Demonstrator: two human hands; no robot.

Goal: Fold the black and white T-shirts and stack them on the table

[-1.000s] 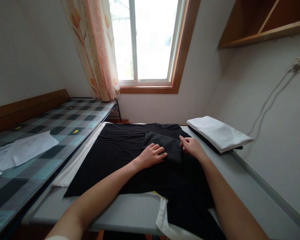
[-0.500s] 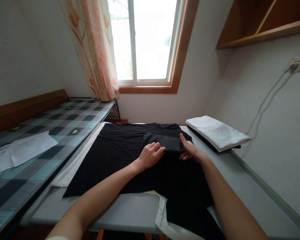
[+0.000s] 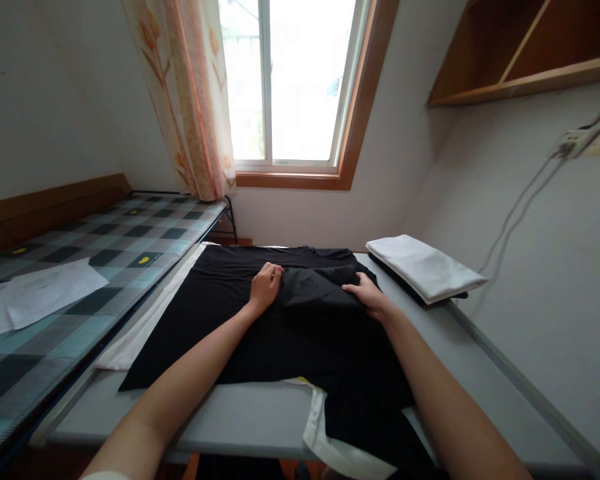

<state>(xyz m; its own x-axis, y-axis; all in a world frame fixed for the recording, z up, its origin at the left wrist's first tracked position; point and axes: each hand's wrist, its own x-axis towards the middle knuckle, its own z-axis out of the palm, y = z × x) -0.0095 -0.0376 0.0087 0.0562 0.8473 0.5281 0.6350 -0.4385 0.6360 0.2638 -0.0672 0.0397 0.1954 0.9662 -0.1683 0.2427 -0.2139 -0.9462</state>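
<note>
Your L hand (image 3: 265, 288), fingers curled in tight, pinches the L end of a dark-grey, roughly rectangular folded cloth bundle (image 3: 317, 291); your R hand (image 3: 370, 295) grips its R end. Bundle's atop the black, spread-out fabric T-shirt (image 3: 220, 340), w/ a white fabric garment (image 3: 117, 353) partly under, on the smooth grey tabletop (image 3: 260, 413). White folded cloth (image 3: 423, 267) near R wall.

No legible text, papers (image 3: 45, 293) with seemingly printed lines, mattress (image 3: 110, 243) with yellow marks (image 3: 145, 260)
</note>
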